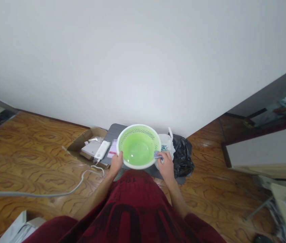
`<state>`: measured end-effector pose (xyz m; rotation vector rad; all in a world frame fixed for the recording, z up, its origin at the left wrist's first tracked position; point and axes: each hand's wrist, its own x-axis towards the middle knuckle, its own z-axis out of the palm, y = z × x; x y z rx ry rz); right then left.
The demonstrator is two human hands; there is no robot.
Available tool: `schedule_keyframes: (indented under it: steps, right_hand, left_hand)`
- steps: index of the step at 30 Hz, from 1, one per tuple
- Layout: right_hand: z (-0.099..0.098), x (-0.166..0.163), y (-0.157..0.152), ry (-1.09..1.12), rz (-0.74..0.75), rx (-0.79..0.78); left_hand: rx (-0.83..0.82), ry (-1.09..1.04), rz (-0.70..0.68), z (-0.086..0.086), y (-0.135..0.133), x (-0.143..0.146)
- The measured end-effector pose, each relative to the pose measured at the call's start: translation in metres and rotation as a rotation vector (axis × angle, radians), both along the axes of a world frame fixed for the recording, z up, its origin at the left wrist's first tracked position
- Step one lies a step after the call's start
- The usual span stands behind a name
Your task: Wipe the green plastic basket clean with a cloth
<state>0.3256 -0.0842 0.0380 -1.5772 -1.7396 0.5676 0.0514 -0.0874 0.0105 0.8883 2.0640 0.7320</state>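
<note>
A green plastic basin (139, 150) with a white rim and a band of small holes near its top is in front of me, above a dark grey board or table top (119, 130). My left hand (116, 162) grips the rim at its near left, thumb over the edge. At the right side of the rim, my right hand (165, 164) is closed around a small greyish-purple cloth (157, 155), which touches the rim. Bright reflections show on the basin's bottom; I cannot tell whether there is water in it.
Left of the basin are a white power strip (101, 150) with a cable, a pink-and-white packet (112, 149) and an open cardboard box (78, 145). On the right sit a white plastic bag (167, 141) and a black bag (183, 157). A white wall (143, 67) rises behind.
</note>
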Motion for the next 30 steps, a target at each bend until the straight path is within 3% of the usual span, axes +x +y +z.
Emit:
schedule_keyframes:
  steps: [5, 14, 22, 26, 30]
  right_hand:
    - [0.003, 0.0, 0.0, -0.013, -0.001, 0.002]
    - [0.01, -0.012, -0.03, -0.09, 0.156, -0.019]
    - [0.023, 0.007, 0.011, -0.23, 0.13, -0.016]
    - [0.032, -0.01, 0.037, -0.335, 0.308, -0.053]
    - [0.025, -0.045, 0.068, -0.452, 0.554, -0.381]
  left_hand:
    - [0.019, -0.008, -0.015, -0.002, 0.001, -0.001]
    - [0.023, 0.025, -0.038, -0.005, 0.001, -0.002]
    - [0.005, 0.026, -0.03, -0.003, 0.001, -0.001]
    - [0.003, -0.003, -0.008, -0.002, 0.0, 0.0]
    - [-0.005, -0.008, -0.011, -0.004, 0.001, 0.0]
